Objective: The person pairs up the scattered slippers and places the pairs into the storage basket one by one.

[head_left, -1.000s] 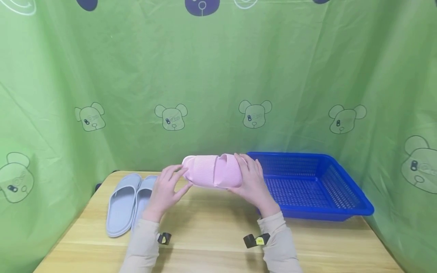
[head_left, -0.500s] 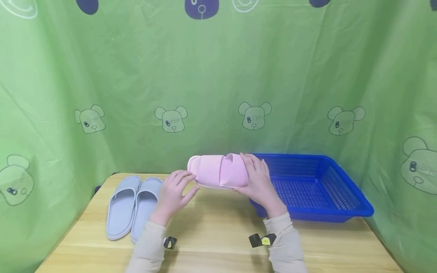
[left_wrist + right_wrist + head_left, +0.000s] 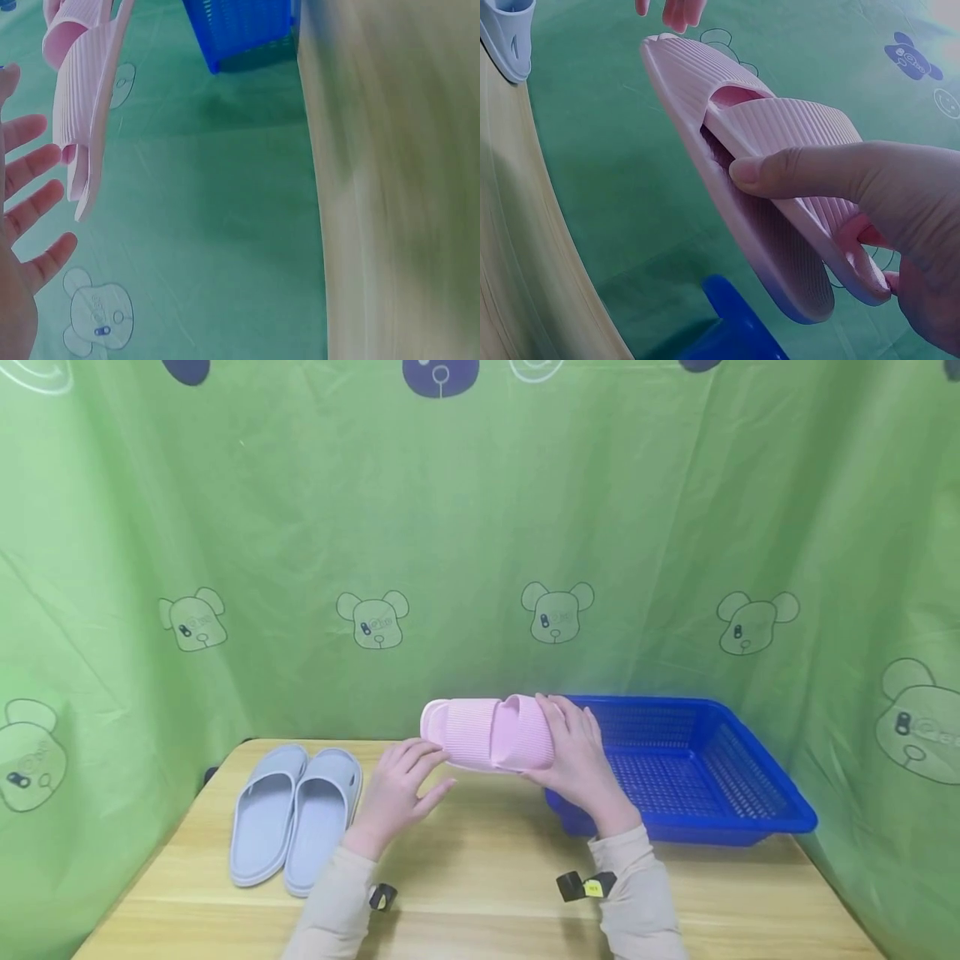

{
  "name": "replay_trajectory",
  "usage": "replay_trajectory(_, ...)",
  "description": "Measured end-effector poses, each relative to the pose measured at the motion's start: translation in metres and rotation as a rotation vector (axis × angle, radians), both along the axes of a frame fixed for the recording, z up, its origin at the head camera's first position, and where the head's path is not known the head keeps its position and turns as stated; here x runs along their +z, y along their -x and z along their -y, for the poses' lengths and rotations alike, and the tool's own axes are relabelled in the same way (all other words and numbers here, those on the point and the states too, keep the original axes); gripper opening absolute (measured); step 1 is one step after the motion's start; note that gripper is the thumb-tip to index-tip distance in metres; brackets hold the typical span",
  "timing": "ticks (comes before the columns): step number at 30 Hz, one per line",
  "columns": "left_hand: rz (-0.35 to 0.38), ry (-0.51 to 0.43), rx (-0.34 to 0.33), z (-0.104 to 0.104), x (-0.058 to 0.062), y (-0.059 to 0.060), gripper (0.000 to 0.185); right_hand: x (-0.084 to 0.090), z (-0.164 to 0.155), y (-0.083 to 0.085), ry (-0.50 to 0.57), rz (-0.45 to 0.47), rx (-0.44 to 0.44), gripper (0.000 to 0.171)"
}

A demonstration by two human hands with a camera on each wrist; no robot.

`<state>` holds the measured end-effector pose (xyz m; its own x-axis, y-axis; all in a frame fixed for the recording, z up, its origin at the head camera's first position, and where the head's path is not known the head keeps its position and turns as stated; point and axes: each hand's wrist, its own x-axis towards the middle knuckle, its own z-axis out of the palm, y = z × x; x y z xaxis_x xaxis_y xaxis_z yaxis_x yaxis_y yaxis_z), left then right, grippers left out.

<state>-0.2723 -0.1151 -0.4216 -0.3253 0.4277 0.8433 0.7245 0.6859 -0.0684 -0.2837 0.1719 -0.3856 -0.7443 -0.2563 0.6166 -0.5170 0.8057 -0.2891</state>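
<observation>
Green curtain [image 3: 465, 510] far behind; right hand [image 3: 581, 764] grips pink slippers [image 3: 468, 732], left hand [image 3: 397, 789] spread loosely beside; right-wrist view, unlike head, reveals two soles [image 3: 795, 289].

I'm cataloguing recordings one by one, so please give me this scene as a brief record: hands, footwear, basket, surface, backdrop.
Right hand: grips the pink slippers above the table
Left hand: near the pink slippers' other end, fingers extended; right wrist view shows a gap
Other footwear: two grey-blue slippers, side by side on the table, left
Basket: blue basket, on the table, right
Surface: wood-grain table
Backdrop: green curtain with bear-like prints
</observation>
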Motion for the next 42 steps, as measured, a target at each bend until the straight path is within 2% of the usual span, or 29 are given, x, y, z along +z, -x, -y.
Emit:
replay_trajectory(16,-0.014,0.072,-0.091,-0.026,-0.013,0.000,0.048,0.003,-0.019,-0.003,0.004,0.025,-0.019,0.113)
replay_trajectory(21,-0.036,0.097,-0.121,-0.036,-0.018,0.000,0.049,0.002,-0.026,-0.002,-0.016,-0.003,-0.026,0.114)
replay_trajectory(33,-0.027,0.179,-0.145,-0.056,-0.023,-0.003,0.053,0.007,-0.040,-0.003,-0.030,-0.017,-0.043,0.115)
replay_trajectory(42,0.034,0.251,-0.137,-0.069,-0.025,-0.008,0.062,0.007,-0.052,-0.002,-0.044,-0.020,-0.058,0.116)
